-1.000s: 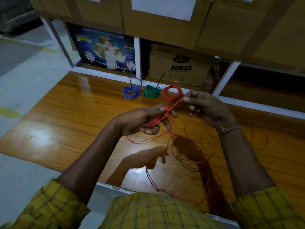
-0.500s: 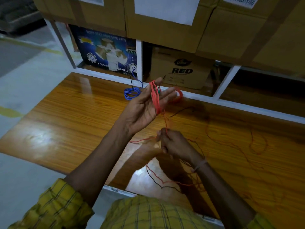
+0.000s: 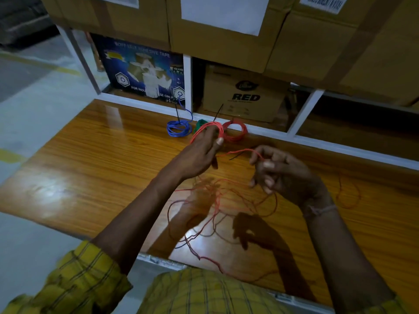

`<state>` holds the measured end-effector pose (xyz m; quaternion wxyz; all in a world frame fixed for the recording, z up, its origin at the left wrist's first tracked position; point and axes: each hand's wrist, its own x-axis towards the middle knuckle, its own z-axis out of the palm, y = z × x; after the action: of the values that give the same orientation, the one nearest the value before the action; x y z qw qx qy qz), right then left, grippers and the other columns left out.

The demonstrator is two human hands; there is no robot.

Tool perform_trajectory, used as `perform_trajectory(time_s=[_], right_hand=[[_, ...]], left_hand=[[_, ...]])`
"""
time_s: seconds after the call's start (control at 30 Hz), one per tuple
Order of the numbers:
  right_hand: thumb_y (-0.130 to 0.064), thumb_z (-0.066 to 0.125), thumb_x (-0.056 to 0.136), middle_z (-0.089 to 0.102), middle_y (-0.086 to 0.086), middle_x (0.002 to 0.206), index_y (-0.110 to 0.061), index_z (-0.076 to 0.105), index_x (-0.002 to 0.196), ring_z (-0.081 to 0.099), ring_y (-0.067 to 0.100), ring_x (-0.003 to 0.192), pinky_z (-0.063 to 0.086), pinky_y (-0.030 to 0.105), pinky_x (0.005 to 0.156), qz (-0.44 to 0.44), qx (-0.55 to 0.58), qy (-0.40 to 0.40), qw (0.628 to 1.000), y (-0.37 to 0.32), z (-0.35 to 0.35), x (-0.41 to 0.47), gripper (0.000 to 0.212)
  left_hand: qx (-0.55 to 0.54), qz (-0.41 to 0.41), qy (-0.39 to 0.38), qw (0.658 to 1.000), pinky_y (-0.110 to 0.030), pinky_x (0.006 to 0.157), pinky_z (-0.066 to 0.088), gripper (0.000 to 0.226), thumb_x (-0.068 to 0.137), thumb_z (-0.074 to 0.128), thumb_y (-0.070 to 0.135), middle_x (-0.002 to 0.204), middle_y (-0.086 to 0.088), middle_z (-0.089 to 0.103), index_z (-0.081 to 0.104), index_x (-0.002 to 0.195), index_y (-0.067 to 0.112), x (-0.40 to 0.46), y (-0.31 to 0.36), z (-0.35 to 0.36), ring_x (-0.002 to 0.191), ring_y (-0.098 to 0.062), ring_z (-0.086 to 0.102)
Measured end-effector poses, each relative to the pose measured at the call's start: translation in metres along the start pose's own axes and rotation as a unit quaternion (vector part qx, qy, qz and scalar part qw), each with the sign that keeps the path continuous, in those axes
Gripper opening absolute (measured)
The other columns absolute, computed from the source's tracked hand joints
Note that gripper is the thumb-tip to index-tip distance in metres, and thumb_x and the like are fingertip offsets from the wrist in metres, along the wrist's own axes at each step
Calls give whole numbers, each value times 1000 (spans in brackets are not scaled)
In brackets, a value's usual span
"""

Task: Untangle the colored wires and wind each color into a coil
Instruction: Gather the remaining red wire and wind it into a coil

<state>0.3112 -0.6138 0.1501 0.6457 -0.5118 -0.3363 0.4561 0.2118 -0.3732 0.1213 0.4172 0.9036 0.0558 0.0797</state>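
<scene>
My left hand (image 3: 200,152) is raised over the wooden table (image 3: 90,159) with loops of red wire (image 3: 205,129) wound round its fingers. My right hand (image 3: 281,175) pinches the same red wire a little to the right, where a strand (image 3: 240,151) runs between the hands. The loose rest of the red wire (image 3: 217,207) lies tangled on the table below them. At the table's back edge lie a blue coil (image 3: 179,129), a green coil (image 3: 199,124) partly hidden by my left hand, and a red coil (image 3: 237,131).
Cardboard boxes (image 3: 244,96) and a blue tape carton (image 3: 145,71) fill the white-framed shelf behind the table. A thin red strand (image 3: 349,193) lies at the right of the table. Grey floor lies to the left.
My right hand has risen from low over the tangle up to the right of my left hand, drawing the red wire with it. My left hand has turned its back to me.
</scene>
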Motion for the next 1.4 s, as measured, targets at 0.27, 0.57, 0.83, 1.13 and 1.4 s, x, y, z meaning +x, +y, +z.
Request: perform_trajectory(time_s=[0.27, 0.57, 0.83, 1.13, 1.4], right_hand=[[-19, 55, 103, 47, -1, 64, -6, 72, 108, 42, 9, 52, 42, 25, 59, -72, -31, 129, 989, -14, -19, 29, 22], [-26, 56, 108, 59, 26, 82, 2, 70, 104, 54, 23, 69, 47, 33, 63, -67, -281, 202, 936, 29, -13, 61, 31], [-6, 54, 107, 70, 17, 86, -4, 61, 116, 73, 25, 72, 58, 33, 62, 84, -281, 107, 950, 74, 17, 57, 12], [-11, 63, 104, 76, 14, 96, -13, 58, 133, 67, 19, 57, 53, 27, 52, 205, -212, -70, 953, 40, 42, 40, 29], [-23, 57, 108, 59, 4, 68, -16, 72, 114, 44, 13, 47, 38, 24, 43, 99, -307, -55, 945, -14, 30, 26, 18]], left_hand=[[-340, -99, -205, 912, -21, 48, 35, 36, 115, 36, 33, 119, -24, 64, 48, 145, 17, -14, 11, -18, 59, -18, 55], [-624, -31, -273, 731, -21, 48, 25, 47, 113, 26, 30, 122, -24, 57, 48, 148, 7, -20, 15, -19, 52, -8, 48], [-773, -8, -104, 626, -24, 67, 61, 42, 114, 30, 31, 149, -30, 51, 58, 138, 12, 5, 33, -31, 82, -21, 74], [-565, -80, 79, 818, -52, 108, 53, 37, 115, 32, 26, 149, -20, 45, 41, 149, 14, 27, 17, -14, 119, -44, 69], [-203, -23, 3, 979, -38, 76, 63, 30, 115, 35, 32, 115, -8, 59, 40, 137, 12, 14, -4, 0, 94, -25, 77]])
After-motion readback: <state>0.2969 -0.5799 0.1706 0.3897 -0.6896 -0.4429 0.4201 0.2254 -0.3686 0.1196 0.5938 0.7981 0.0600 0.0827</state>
